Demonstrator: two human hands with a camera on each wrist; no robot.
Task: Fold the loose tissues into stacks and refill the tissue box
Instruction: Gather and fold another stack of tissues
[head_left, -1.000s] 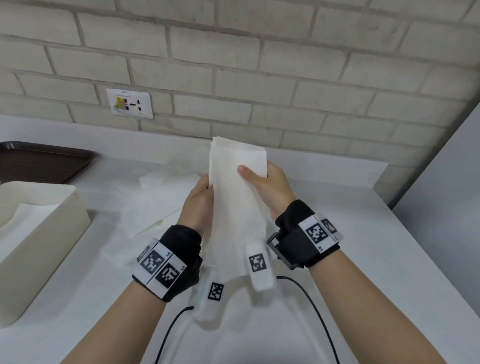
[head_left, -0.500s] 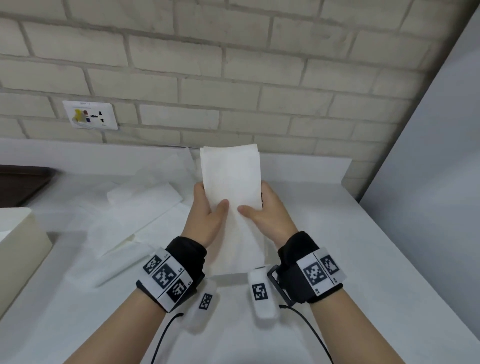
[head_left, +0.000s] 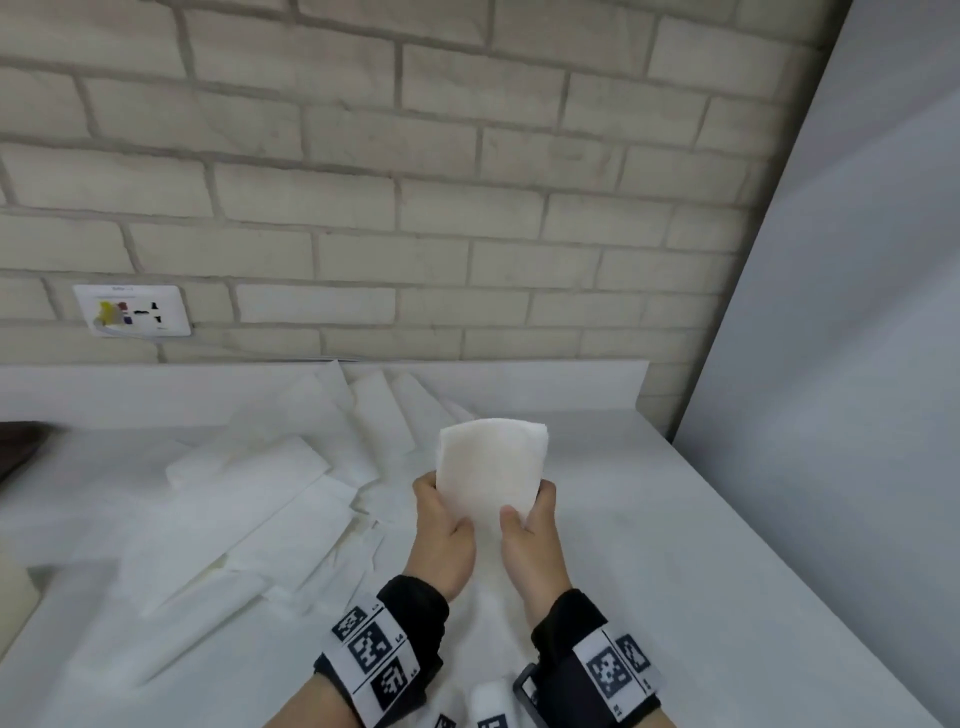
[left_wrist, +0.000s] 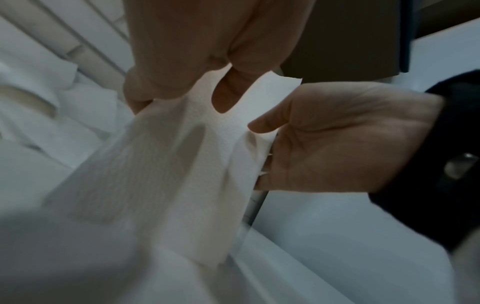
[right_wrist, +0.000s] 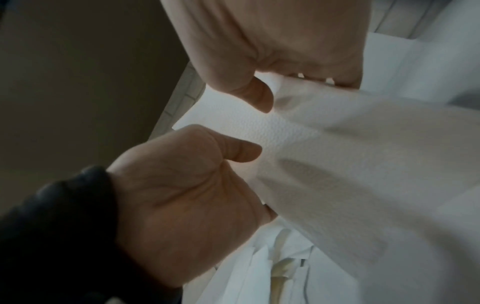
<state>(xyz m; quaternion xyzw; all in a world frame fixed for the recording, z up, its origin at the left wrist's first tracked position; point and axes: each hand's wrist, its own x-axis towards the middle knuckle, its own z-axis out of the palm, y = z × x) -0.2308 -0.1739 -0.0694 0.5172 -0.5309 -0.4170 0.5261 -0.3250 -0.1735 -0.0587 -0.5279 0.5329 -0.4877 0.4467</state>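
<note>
A white folded tissue stack (head_left: 491, 467) is held upright above the counter between both hands. My left hand (head_left: 447, 514) pinches its lower left edge, thumb on the near face. On the lower right edge my right hand (head_left: 524, 514) pinches the same way. In the left wrist view the tissue (left_wrist: 182, 164) hangs from my left hand (left_wrist: 221, 96), with my right hand (left_wrist: 337, 133) beside it. The right wrist view shows the tissue (right_wrist: 337, 154) between both thumbs. Several loose tissues (head_left: 249, 519) lie spread on the counter to the left. Only a cream corner of the tissue box (head_left: 13, 597) shows at the far left.
The white counter (head_left: 701, 571) runs back to a brick wall with a wall socket (head_left: 132, 310). A grey panel (head_left: 857, 364) closes off the right side. A dark tray edge (head_left: 21, 447) shows at the far left.
The tall tissue stack now shows as a shorter piece, and both hands grip it lower and farther forward. The view has swung right, so the box is almost out of frame.
</note>
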